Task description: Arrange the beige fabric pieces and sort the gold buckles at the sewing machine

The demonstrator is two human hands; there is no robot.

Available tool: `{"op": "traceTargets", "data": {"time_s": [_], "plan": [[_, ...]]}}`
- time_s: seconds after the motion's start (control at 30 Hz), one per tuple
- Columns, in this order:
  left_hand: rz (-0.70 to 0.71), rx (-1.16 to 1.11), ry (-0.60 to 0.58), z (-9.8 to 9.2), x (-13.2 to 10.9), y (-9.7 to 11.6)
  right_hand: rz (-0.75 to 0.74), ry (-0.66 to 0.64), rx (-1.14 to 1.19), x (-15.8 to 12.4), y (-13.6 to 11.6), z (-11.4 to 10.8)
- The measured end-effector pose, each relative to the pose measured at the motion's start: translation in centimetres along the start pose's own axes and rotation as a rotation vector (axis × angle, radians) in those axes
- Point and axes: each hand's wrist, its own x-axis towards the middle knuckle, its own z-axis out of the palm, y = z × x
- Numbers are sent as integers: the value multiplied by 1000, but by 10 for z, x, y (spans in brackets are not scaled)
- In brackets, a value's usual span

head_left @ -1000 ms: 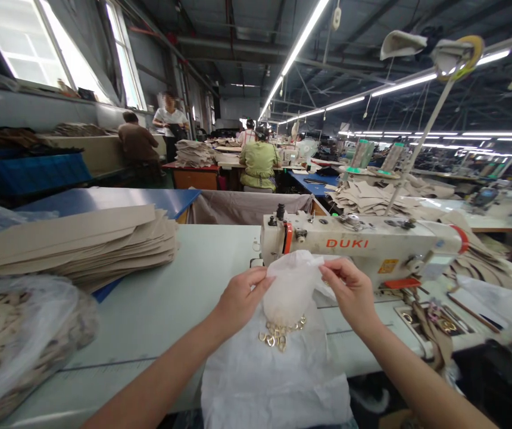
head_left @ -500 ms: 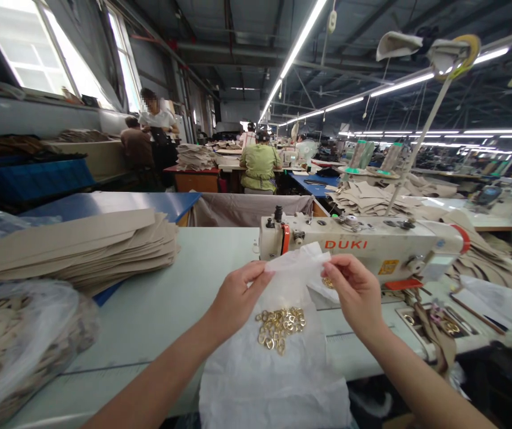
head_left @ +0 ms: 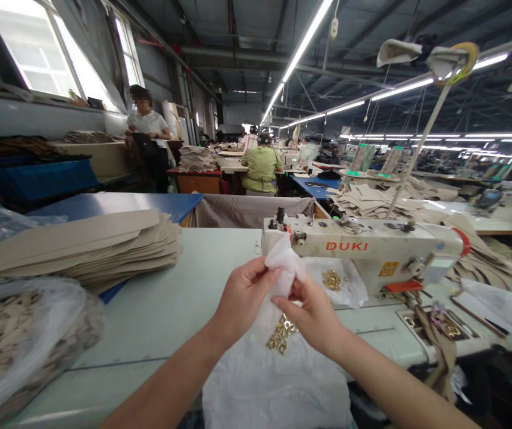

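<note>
A thin white sheet (head_left: 278, 384), soft and wrinkled, hangs over the front edge of the sewing table, and its upper end is bunched between my hands. My left hand (head_left: 244, 292) pinches the gathered end on the left side. On the right side my right hand (head_left: 312, 316) is closed on the same gathered end. Small gold metal rings (head_left: 283, 335) lie in a cluster on the sheet just below my fingers, partly covered by my right hand. Behind it, a second white sheet (head_left: 354, 283) bears another pile of gold rings (head_left: 331, 280) beside the sewing machine.
A white sewing machine (head_left: 309, 238) stands across the table (head_left: 206, 256). Stacked beige fabric strips (head_left: 72, 247) and a clear bag of beige pieces (head_left: 28, 333) are at left. Beige straps (head_left: 439, 345) lie at right. Co-workers (head_left: 262, 164) are farther back.
My right hand has moved left and down toward my left hand. The sheet's upper end, spread between them before, is now bunched together. More of the second sheet with rings shows.
</note>
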Motion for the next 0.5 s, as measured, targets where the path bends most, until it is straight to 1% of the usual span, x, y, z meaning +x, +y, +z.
{"op": "traceTargets", "data": {"time_s": [0.03,0.1,0.17,0.2,0.23,0.3,0.33,0.37,0.43,0.47,0.5], "plan": [[8,11,10,-3,-2,1,-1,18,-11,2,3,0],[71,58,76,-9,-9,1,33,60,24,8,6,-1],[181,192,122,-16,-22,0,141,43,141,11,5,1],[242,297,104,-19,-31,-2,216,6,215,10,3,4],[292,416,49,-22,-40,-6,298,-44,284,7,1,9],[326,633,-119,-25,-63,-18,444,-170,396,-3,-4,23],[320,703,-181,-28,-76,-25,494,-239,439,-11,-7,31],[313,748,-203,-31,-89,-32,524,-321,474,-19,-11,38],[329,781,-149,-40,-118,-42,534,-523,517,-34,-20,48],[349,785,-95,-46,-132,-44,522,-638,519,-41,-26,49],[339,792,-37,-52,-147,-43,521,-746,506,-45,-32,48]]}}
